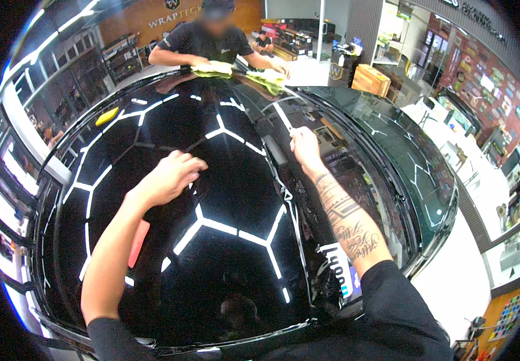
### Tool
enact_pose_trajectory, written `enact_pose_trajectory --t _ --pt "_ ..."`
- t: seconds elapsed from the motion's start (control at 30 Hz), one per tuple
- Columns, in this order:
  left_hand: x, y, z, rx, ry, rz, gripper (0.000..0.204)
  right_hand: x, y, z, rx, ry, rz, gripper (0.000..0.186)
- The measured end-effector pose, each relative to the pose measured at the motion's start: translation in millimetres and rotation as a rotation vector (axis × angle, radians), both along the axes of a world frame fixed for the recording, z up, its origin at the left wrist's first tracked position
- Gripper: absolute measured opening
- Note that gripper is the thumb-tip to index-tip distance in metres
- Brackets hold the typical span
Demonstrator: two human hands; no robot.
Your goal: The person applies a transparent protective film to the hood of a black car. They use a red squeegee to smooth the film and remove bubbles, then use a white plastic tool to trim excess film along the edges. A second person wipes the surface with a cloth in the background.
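"Panel (236,180) or glass (356,159): which are you on?"

"Both, I'd say. My left hand (173,175) is over the middle of the glossy black panel, and my right hand (306,147) is over the glass, just past the panel's right edge. I take it as handwork on the surface, part way through."

"How do your fingers stand?"

"The left ones curl loosely, about half open; whether they pinch anything or touch the panel, I can't tell. The right ones are drawn in nearly closed. A white strip (283,117) runs up from them, but it may be a tool or only a reflection, so I can't say I have hold of it."

"What does the next move call for?"

"A light, even touch, I think, and care near the co-worker (215,45), whose hands are at two yellow-green cloths (212,70) by the far edge. The dark grey block (275,150) at the right edge could get knocked. The yellow card (107,116), near the far left corner, is well apart."

"What can't you make out?"

"My left forearm (112,246) hides part of the red card (139,242). My right sleeve (401,301) cuts off a printed label (336,271). Bright reflected lines (218,227) could mask any seam, and I can't tell whether the panel is hood or roof."
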State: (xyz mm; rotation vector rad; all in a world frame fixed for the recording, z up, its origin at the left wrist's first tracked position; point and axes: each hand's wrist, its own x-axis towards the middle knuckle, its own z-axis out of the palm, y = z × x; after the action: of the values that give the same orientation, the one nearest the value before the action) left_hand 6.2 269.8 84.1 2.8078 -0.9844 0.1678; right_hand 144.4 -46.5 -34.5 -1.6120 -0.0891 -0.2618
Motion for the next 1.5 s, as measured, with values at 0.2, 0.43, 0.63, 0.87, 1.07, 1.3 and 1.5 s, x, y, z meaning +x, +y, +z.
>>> enact_pose_trajectory --t 0.2,0.43,0.63,0.87,1.07,1.3,1.5 --pt "188 -49 -56 -0.202 -0.155 -0.079 0.021 0 16 -34 0.255 -0.097 0.012 0.021" --pt "275 -126 -96 0.334 -0.029 0.383 0.022 -10 2 -80 0.358 -0.121 0.068 0.011" --pt "275 -129 -83 0.041 0.272 0.181 0.038 -20 -14 -73 0.329 -0.056 0.115 0.013" --pt "265 -111 -72 -0.02 0.365 -0.096 0.029 -14 -15 -71 0.289 -0.058 0.114 0.014" --pt "284 -98 -89 0.03 0.189 -0.144 0.017 -15 -16 -67 0.143 -0.024 0.1 0.012" --pt "277 -100 -110 -0.121 0.149 -0.089 0.01 -22 -7 -44 -0.251 -0.007 0.007 0.021" --pt "286 -90 -116 -0.166 0.086 -0.113 0.012 -8 23 -17 -0.449 -0.083 -0.012 0.021"
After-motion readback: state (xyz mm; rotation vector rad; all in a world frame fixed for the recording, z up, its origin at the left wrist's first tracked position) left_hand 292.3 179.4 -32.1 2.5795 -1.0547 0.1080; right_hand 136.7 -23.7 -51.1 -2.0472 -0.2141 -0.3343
